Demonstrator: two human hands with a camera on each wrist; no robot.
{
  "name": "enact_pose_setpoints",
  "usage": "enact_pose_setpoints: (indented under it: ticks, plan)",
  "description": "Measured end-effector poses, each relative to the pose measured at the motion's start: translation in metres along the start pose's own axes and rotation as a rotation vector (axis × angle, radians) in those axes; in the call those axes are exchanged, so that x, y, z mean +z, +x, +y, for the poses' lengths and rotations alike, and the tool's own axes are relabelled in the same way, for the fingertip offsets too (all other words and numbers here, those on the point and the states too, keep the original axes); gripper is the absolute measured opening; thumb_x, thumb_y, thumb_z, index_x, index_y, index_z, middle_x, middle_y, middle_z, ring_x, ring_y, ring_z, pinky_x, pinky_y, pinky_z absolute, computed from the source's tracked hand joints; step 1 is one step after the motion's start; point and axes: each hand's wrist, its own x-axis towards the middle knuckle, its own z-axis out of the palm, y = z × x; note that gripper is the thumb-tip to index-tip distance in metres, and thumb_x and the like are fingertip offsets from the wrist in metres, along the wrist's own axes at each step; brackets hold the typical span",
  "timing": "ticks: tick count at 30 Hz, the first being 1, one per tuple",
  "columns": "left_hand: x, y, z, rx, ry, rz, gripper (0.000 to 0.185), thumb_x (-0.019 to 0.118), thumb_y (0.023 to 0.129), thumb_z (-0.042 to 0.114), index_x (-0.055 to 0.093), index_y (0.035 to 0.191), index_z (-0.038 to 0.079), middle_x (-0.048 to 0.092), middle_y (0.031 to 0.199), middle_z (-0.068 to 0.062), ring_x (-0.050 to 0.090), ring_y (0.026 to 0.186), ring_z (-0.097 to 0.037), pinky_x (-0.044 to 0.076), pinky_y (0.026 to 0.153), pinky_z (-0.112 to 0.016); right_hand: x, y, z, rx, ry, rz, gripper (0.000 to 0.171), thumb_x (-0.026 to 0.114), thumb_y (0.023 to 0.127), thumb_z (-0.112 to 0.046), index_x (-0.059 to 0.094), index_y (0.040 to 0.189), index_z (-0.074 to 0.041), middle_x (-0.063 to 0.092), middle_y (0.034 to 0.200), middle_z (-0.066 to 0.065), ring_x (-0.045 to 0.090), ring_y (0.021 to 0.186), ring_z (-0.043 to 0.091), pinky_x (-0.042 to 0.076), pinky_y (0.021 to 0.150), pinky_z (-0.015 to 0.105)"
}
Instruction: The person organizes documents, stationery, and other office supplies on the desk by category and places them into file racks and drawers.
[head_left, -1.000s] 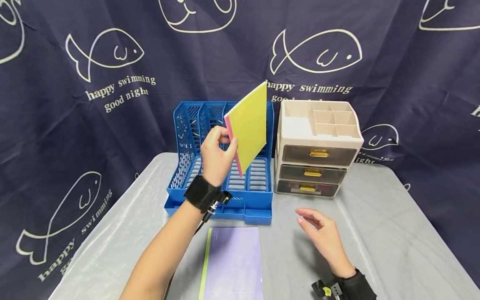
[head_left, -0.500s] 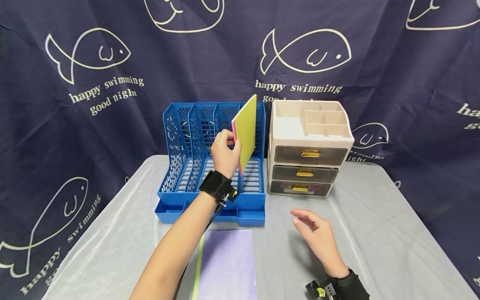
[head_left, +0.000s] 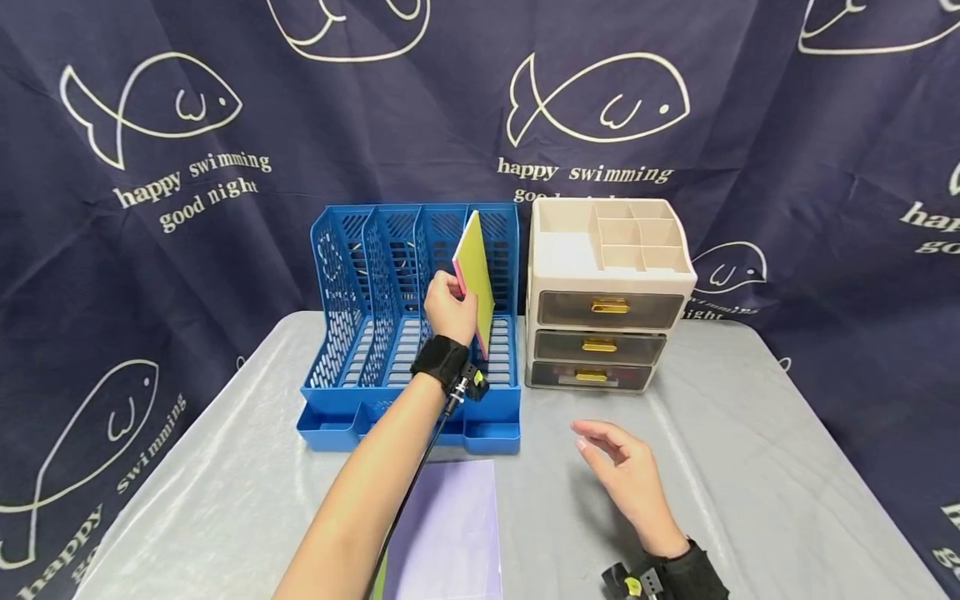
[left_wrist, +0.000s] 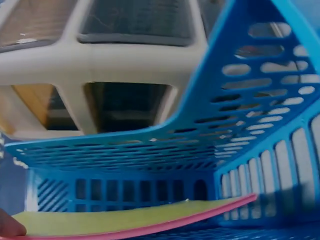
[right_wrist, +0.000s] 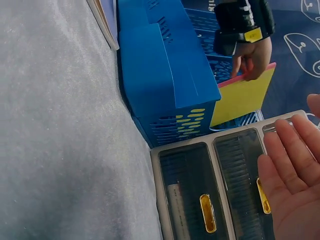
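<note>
A yellow notebook with a pink spine [head_left: 475, 279] stands upright in the right part of the blue file rack [head_left: 408, 406]. My left hand [head_left: 451, 308] pinches its pink edge between thumb and fingers. In the left wrist view the notebook [left_wrist: 125, 222] lies along the rack's slotted side wall, and only a fingertip [left_wrist: 10, 226] shows. From the right wrist view, the yellow cover [right_wrist: 242, 100] is partly inside the rack. My right hand [head_left: 622, 475] hovers above the table with loosely bent fingers, holding nothing, in front of the drawer unit.
A white drawer unit [head_left: 609, 283] with a divided top stands just right of the rack. On the table before the rack lies a purple notebook [head_left: 450, 533] with a green edge, partly covered by my left forearm. A dark fish-print curtain [head_left: 420, 125] hangs behind.
My left hand has carried the yellow notebook down into the right part of the rack. The view has shifted a little to the right. My right hand keeps nearly the same pose.
</note>
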Motion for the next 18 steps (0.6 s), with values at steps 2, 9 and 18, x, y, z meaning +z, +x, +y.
enact_pose_setpoints:
  ticks: [2, 9, 18]
  plan:
    - [0.004, -0.001, -0.003, -0.020, -0.001, 0.012, 0.012, 0.063, 0.075, -0.005, 0.053, 0.081, -0.002, 0.056, 0.082, -0.017, 0.057, 0.078, -0.032, 0.046, 0.068, -0.040, 0.000, 0.000, 0.001, -0.014, 0.006, 0.003, 0.020, 0.066, 0.087, -0.006, 0.068, 0.107, -0.004, 0.069, 0.106, 0.009, 0.062, 0.100, 0.005, 0.047, 0.089, 0.018]
    - [0.009, -0.003, -0.009, -0.136, -0.013, 0.015, 0.013, 0.064, 0.077, -0.006, 0.053, 0.082, -0.001, 0.057, 0.083, -0.016, 0.056, 0.080, -0.031, 0.045, 0.070, -0.039, 0.003, 0.001, 0.002, -0.014, 0.023, 0.009, 0.019, 0.066, 0.086, -0.004, 0.069, 0.105, -0.004, 0.069, 0.105, 0.010, 0.064, 0.097, 0.007, 0.050, 0.084, 0.018]
    - [0.014, -0.003, -0.011, -0.255, -0.059, -0.040, 0.012, 0.063, 0.080, -0.004, 0.053, 0.085, 0.001, 0.060, 0.086, -0.015, 0.058, 0.082, -0.029, 0.050, 0.070, -0.039, 0.005, -0.001, 0.005, 0.046, 0.012, 0.004, 0.018, 0.066, 0.087, -0.008, 0.069, 0.104, -0.003, 0.069, 0.104, 0.009, 0.063, 0.097, 0.005, 0.050, 0.083, 0.017]
